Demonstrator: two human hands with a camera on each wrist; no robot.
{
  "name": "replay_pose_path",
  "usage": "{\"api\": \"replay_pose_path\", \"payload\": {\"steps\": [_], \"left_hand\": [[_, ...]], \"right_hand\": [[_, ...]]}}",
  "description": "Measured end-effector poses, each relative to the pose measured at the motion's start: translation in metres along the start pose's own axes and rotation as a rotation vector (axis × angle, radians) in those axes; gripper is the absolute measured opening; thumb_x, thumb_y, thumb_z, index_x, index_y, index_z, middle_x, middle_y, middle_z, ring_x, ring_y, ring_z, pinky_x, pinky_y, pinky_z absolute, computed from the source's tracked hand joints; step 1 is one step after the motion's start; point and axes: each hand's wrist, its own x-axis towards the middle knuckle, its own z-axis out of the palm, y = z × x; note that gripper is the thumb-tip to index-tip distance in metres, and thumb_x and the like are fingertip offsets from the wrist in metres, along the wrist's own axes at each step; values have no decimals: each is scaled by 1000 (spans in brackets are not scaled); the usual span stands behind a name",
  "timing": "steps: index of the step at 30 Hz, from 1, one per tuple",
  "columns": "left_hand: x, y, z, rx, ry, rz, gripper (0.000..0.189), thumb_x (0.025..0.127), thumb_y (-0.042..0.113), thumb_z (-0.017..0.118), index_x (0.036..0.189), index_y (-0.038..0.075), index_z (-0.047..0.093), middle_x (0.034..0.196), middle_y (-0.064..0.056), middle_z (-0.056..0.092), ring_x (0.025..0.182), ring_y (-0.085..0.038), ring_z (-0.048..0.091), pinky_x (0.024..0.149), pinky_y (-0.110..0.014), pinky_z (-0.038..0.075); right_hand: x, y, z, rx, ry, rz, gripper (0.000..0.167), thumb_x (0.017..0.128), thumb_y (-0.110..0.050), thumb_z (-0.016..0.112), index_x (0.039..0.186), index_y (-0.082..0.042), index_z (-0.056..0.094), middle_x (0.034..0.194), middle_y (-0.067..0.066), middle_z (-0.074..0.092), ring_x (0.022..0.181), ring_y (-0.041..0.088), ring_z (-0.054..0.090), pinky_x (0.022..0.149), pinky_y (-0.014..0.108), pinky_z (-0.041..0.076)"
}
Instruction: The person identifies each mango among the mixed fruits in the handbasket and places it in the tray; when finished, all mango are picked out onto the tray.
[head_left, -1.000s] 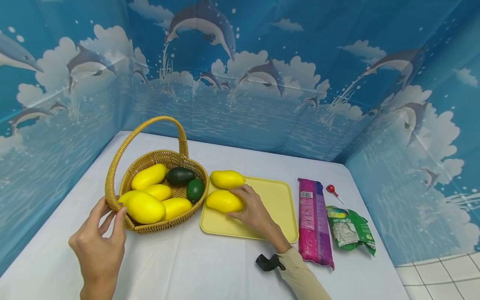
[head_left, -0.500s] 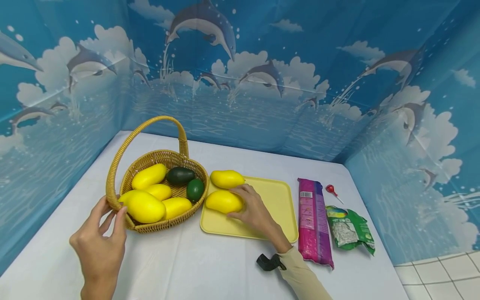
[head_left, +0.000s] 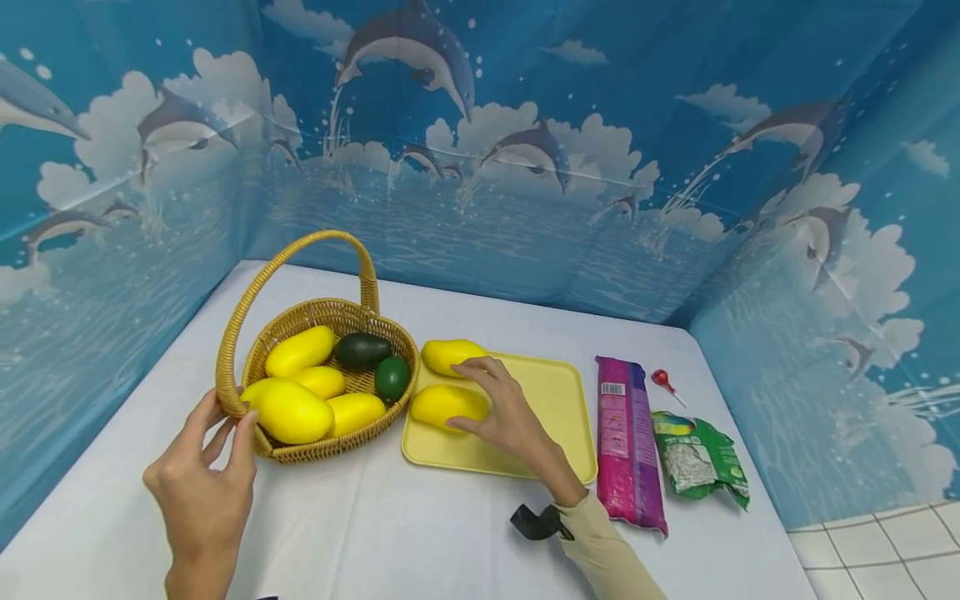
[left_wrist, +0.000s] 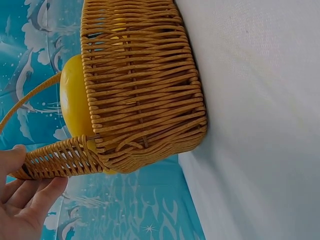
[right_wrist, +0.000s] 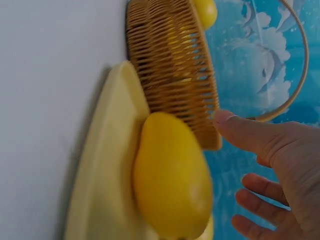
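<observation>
Right hand spread open over a tray mango, left hand pinching the basket handle.
The nearer mango (head_left: 442,406) lies on the left side of the yellow tray (head_left: 558,408), just beside the basket (left_wrist: 142,85); the right hand (head_left: 506,412) has thumb and fingers apart, gripping nothing. The left hand (head_left: 202,477) pinches the handle (head_left: 227,358) at its near-left foot. An off-centre grasp could roll that smooth fruit away, or fingertips nudge the farther mango (head_left: 442,357). A tug leftward might tip the basket, spilling the big mango (head_left: 296,414) by its near rim.
</observation>
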Motion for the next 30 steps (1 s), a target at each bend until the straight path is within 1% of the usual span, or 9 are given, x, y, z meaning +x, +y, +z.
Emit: {"api": "replay_pose_path", "payload": {"steps": [6,10,13,15,20,25,30], "left_hand": [[0,0,1,8,2,4,54,88,-9,84,139,-7,68,121,-28,76,115,25,54,90,-2,50],[0,0,1,2,8,7,54,88,-9,84,139,-6,68,121,-28,76,115,24,55,90,-2,50],[0,-1,1,-4,14,10,53,87,-9,84,138,-5,69,119,-28,77,114,23,56,90,-2,50],[0,-1,1,-4,18,11,53,87,-9,84,138,-5,69,119,-27,77,114,23,56,90,-2,50],[0,-1,0,13,13,-5,53,89,-8,84,139,-5,68,120,-27,77,115,24,55,90,-2,50],[-1,0,-1,19,5,-13,53,89,-7,83,140,-5,68,121,-27,76,115,24,54,90,-2,49],[0,0,0,7,8,7,54,89,-8,84,140,-5,68,119,-27,77,115,24,55,89,-2,49]], "right_hand": [[14,-30,-6,81,69,-118,67,84,-19,96,144,-7,67,141,9,63,132,27,59,113,43,57],[27,-56,-5,136,63,-204,64,87,-17,93,144,-5,66,144,10,63,134,26,58,114,37,56],[36,-76,1,160,26,-256,64,89,-18,91,146,-4,64,147,12,62,137,25,58,115,33,55],[41,-87,7,169,-12,-276,65,91,-20,90,148,-4,62,151,13,61,139,25,57,118,33,52],[52,-109,30,176,-122,-301,72,94,-24,88,155,-3,55,160,14,55,148,25,52,125,31,44],[61,-120,52,212,-197,-328,77,93,-25,88,156,0,52,162,15,54,152,23,48,128,28,38],[65,-123,66,221,-226,-356,79,91,-23,90,155,3,52,159,18,56,151,24,50,127,24,36]]}}
